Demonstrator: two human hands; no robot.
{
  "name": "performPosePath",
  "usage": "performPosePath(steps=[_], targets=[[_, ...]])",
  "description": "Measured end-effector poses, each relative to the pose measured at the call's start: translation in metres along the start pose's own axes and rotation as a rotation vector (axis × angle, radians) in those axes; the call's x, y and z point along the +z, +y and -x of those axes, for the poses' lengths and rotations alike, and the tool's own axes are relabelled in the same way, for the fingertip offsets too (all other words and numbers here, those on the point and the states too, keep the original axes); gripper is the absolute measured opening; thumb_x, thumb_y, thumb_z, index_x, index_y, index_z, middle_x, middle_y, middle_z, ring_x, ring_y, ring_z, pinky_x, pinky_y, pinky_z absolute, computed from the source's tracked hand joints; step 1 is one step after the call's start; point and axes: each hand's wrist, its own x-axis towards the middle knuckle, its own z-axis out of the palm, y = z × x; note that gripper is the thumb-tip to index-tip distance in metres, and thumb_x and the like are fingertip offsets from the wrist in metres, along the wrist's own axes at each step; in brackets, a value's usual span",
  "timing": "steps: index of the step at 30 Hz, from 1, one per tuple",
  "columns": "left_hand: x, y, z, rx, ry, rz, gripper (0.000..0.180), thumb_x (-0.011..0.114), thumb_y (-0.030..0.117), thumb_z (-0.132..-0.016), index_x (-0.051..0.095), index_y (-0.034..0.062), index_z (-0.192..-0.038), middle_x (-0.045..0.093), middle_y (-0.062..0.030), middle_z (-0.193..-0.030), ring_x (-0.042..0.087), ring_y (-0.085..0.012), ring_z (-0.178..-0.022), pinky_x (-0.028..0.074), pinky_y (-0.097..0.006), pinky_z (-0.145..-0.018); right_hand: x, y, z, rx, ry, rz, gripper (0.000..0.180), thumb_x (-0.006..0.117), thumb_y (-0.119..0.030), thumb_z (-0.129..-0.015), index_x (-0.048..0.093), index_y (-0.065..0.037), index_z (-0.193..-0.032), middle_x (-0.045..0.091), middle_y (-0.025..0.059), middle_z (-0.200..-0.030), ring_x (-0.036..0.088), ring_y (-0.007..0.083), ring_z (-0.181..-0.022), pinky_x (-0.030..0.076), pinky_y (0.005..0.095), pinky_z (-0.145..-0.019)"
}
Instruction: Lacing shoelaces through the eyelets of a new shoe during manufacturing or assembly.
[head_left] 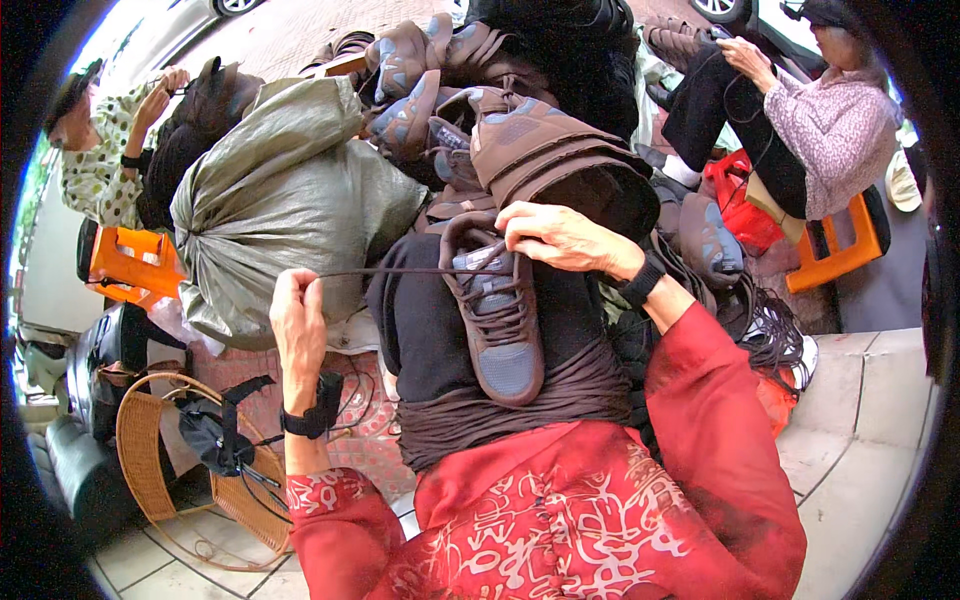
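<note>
1. Resting toe-down on the person's lap, one brown shoe [497,320] lies laces up, within reach of both hands.
2. The right hand [560,238] pinches its top eyelets, steadying it.
3. The left hand [298,318] is closed on one dark lace [400,271], pulled taut sideways.
4. Behind: a shoe pile [520,130], perhaps six; one grey sack [285,195]; two seated workers.

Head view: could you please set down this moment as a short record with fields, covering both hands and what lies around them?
Left hand: left hand pinches the end of a dark shoelace, pulled taut
Right hand: right hand grips the collar of the brown lace-up shoe
Shoe: on the lap, toe toward the person
Behind: heap of brown shoes; tied grey-green plastic sack
Lower left: round wicker fan
Others: two seated people on orange stools
</note>
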Motion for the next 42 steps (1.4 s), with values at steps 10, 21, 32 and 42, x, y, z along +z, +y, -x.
performPosePath(steps=[10,21,32,42], targets=[[0.032,0.047,-0.026,-0.215,-0.053,1.503,0.011,0.043,0.018,-0.093,0.048,0.0077,-0.094,0.06,-0.0196,-0.104,0.058,-0.0189,-0.085,0.043,-0.028,-0.069,0.018,-0.035,0.017,0.144,0.225,0.636,0.033,0.054,-0.005,-0.074,0.052,-0.004,-0.107,0.058,0.0115,-0.089,0.057,0.028,-0.079,0.047,0.0359,-0.068],[0.029,0.094,-0.036,-0.241,-0.059,1.454,0.035,0.054,0.005,-0.086,0.043,0.0033,-0.119,0.057,-0.0033,-0.08,0.048,-0.0064,-0.06,0.038,-0.018,-0.052,-0.038,-0.105,-0.018,0.377,0.033,-1.332,0.022,0.052,-0.016,-0.088,0.054,-0.001,-0.104,0.061,0.0087,-0.091,0.06,0.0143,-0.077,0.048,0.0261,-0.074],[0.028,0.099,-0.036,-0.216,-0.06,1.497,0.014,0.056,0.004,-0.084,0.059,0.0,-0.097,0.064,-0.0074,-0.086,0.054,-0.0082,-0.064,0.044,-0.02,-0.058,-0.027,-0.114,-0.086,0.203,0.472,-0.638,0.014,0.06,-0.007,-0.083,0.062,0.0,-0.094,0.052,-0.0013,-0.076,0.047,0.003,-0.064,0.037,0.0167,-0.054],[0.023,0.108,-0.037,-0.251,-0.021,1.405,0.025,0.059,-0.001,-0.08,0.043,0.0018,-0.1,0.061,-0.0069,-0.072,0.052,-0.0088,-0.057,0.042,-0.021,-0.054,-0.029,-0.109,-0.085,0.194,0.342,-0.463,0.015,0.056,-0.011,-0.085,0.061,0.001,-0.092,0.057,0.0024,-0.071,0.05,0.0064,-0.054,0.04,0.0214,-0.047]])
